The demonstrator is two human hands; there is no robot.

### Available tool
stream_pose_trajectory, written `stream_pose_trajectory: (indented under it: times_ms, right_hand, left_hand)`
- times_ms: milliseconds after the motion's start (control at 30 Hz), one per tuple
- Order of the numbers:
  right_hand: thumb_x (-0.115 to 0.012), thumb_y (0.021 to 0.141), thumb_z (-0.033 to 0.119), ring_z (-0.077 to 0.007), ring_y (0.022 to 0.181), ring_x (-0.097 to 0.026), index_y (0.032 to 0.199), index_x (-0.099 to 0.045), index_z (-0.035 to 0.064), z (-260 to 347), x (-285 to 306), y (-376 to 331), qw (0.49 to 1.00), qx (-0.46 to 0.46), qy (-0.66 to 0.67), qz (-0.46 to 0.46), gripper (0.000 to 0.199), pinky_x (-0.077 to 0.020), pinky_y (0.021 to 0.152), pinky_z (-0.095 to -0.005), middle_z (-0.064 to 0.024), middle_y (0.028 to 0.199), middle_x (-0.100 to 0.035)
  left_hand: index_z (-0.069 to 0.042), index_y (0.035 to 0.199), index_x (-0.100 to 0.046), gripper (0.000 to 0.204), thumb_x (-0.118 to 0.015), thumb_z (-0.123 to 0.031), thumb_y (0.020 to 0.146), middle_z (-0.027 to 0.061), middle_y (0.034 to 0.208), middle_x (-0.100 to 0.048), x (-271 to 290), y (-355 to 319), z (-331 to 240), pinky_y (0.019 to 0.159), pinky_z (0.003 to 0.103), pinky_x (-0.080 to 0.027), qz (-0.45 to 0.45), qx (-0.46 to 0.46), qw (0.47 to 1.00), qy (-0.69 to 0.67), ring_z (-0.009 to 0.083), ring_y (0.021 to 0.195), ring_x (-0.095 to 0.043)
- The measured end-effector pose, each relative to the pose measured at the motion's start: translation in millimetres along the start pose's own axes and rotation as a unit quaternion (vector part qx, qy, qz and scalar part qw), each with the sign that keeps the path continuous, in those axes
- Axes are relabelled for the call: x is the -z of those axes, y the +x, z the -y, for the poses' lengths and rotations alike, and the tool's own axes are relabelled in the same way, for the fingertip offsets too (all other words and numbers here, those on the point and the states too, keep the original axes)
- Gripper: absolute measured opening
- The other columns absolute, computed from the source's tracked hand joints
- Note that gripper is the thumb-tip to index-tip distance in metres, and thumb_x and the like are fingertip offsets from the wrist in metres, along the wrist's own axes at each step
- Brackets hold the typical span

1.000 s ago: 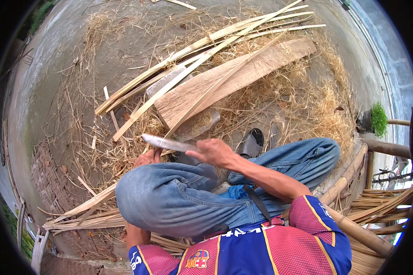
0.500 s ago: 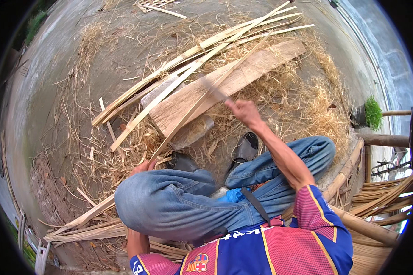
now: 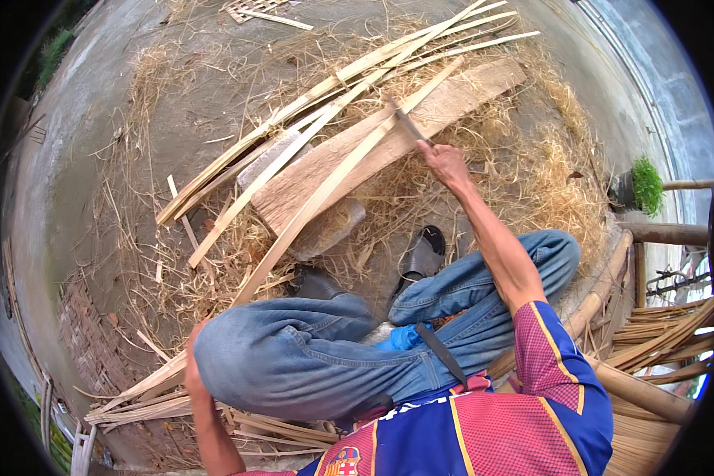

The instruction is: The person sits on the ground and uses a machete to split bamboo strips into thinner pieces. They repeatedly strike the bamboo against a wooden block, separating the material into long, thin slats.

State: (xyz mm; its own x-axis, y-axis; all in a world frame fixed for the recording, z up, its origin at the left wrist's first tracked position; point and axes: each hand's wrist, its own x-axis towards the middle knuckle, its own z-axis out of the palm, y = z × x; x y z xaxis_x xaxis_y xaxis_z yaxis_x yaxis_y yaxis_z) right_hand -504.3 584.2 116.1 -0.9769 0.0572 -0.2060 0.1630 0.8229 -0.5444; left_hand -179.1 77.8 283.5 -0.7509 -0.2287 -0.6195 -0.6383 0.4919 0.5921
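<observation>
A long pale bamboo strip (image 3: 325,189) lies slantwise across a wooden plank (image 3: 484,86), its broad face showing. My right hand (image 3: 447,165) grips a knife (image 3: 408,124) by its handle, with the blade across the strip toward its far end. My left hand (image 3: 196,349) is beside my left knee, at the strip's near end; it appears closed on that end, though the knee hides most of the fingers. The plank is propped on a stone block (image 3: 329,232) in front of my feet.
More bamboo strips (image 3: 274,125) lie beyond the plank. Curly shavings (image 3: 559,186) cover much of the ground. Bundled strips (image 3: 147,408) lie at the lower left, others (image 3: 662,341) at the right near a bamboo pole (image 3: 639,389). A potted plant (image 3: 646,186) is at the far right.
My left hand has drawn back down and left beside the knee. The strip now shows its broad face. My right hand and knife have shifted slightly farther up and right.
</observation>
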Motion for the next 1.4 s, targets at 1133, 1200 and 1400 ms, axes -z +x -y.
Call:
stream_pose_trajectory:
  times_ms: [1133,1200,1400]
  right_hand:
    - [-0.048,0.098,0.071,-0.0091,0.043,-0.052,0.069,-0.057,0.0051,68.7,-84.8,-152.5,0.916,-0.096,0.308,0.237,0.072,-0.0413,0.040,-0.0255,-0.0013,0.054,-0.052]
    - [-0.049,0.097,0.071,-0.0097,0.044,-0.052,0.069,-0.057,0.0053,84.4,-83.4,-155.7,0.924,-0.068,0.293,0.236,0.072,-0.0416,0.041,-0.0265,-0.0016,0.053,-0.053]
    - [-0.051,0.099,0.065,-0.0231,0.051,-0.060,0.071,-0.062,0.0049,69.3,-59.9,-149.9,0.946,0.270,-0.049,0.171,0.067,-0.0496,0.048,-0.0392,-0.0116,0.064,-0.063]
  left_hand:
    - [-0.003,0.112,-0.072,0.038,-0.066,-0.039,0.099,0.0194,0.103,-0.073,-57.8,108.2,40.8,0.083,0.039,-0.054,-0.116,-0.111,0.983,0.089,0.0309,0.095,-0.070]
    - [-0.003,0.101,-0.073,0.044,-0.062,-0.046,0.100,0.0167,0.084,-0.072,-79.4,143.9,11.7,0.074,0.039,-0.053,0.041,-0.086,0.991,0.092,0.0286,0.082,-0.069]
    - [-0.002,0.069,-0.065,0.056,-0.063,-0.051,0.097,0.0103,0.060,-0.060,-117.9,161.6,-10.9,0.057,0.041,-0.042,-0.054,-0.149,0.986,0.056,0.0219,0.055,-0.057]
